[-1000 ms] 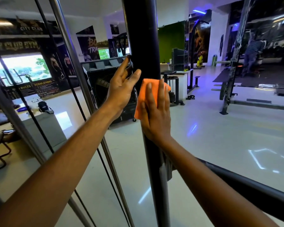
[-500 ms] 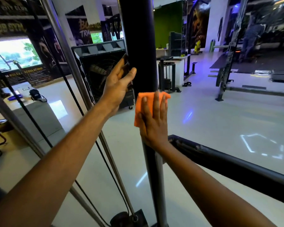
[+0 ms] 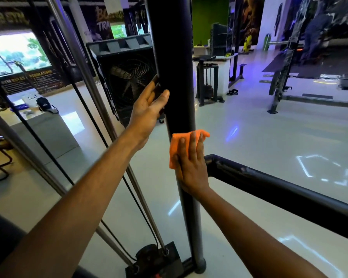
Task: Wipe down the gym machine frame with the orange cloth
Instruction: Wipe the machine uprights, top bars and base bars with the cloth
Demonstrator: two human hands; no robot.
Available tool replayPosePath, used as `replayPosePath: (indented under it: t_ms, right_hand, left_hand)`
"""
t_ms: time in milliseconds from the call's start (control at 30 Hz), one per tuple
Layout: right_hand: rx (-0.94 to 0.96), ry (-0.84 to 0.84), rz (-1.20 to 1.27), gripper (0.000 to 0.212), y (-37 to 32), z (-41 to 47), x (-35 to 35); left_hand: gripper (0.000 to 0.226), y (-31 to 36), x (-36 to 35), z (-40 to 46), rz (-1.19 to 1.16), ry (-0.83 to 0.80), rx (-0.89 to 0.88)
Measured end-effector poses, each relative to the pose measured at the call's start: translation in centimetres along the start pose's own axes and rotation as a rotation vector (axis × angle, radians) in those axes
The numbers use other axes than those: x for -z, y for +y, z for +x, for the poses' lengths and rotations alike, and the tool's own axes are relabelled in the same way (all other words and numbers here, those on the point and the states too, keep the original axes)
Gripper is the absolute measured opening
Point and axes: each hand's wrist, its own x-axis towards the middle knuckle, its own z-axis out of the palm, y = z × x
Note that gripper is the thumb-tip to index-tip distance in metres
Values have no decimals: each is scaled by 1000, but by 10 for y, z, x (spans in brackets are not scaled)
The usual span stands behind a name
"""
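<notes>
A thick black upright post (image 3: pixel 172 57) of the gym machine frame runs from top to floor in the middle of the head view. My right hand (image 3: pixel 191 167) lies flat on the orange cloth (image 3: pixel 177 145) and presses it against the post at mid height, fingers straight and pointing up. My left hand (image 3: pixel 149 109) rests higher on the post's left side, thumb on the front, fingers reaching behind it. A black crossbar (image 3: pixel 279 189) leaves the post to the right, just beside my right hand.
Steel guide rods (image 3: pixel 84 77) and a black cable (image 3: pixel 92 121) slant down on the left to a base plate (image 3: pixel 155 259). A black fan box (image 3: pixel 127 81) stands behind the post. Other gym racks (image 3: pixel 279 81) stand far right on the glossy floor.
My right hand has slid the orange cloth down the post, close to the crossbar. My view has tilted downward. The left hand stays on the post's left side.
</notes>
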Motion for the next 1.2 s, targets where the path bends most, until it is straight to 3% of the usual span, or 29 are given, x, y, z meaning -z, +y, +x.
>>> replayPosePath:
  t_ms: [233, 533, 700, 833, 967, 1100, 1200]
  right_hand:
    - [95, 145, 66, 84, -21, 81, 20]
    - [15, -86, -27, 117, 36, -68, -19]
    - [6, -79, 86, 96, 19, -14, -3]
    - [23, -50, 112, 88, 18, 6, -6]
    - [53, -107, 62, 99, 46, -46, -23]
    - [2, -221, 76, 107, 69, -121, -32]
    - [5, -274, 108, 99, 68, -132, -32]
  left_hand:
    - [54, -4, 0, 0, -6, 31, 33]
    - [52, -52, -22, -35, -27, 71, 125]
    - [43, -64, -35, -44, -16, 143, 197]
    - [51, -69, -39, -45, -4, 192, 205]
    - [64, -87, -49, -59, -9, 172, 228]
    - [56, -116, -59, -77, 28, 192, 298]
    - [54, -128, -63, -89, 45, 197, 338]
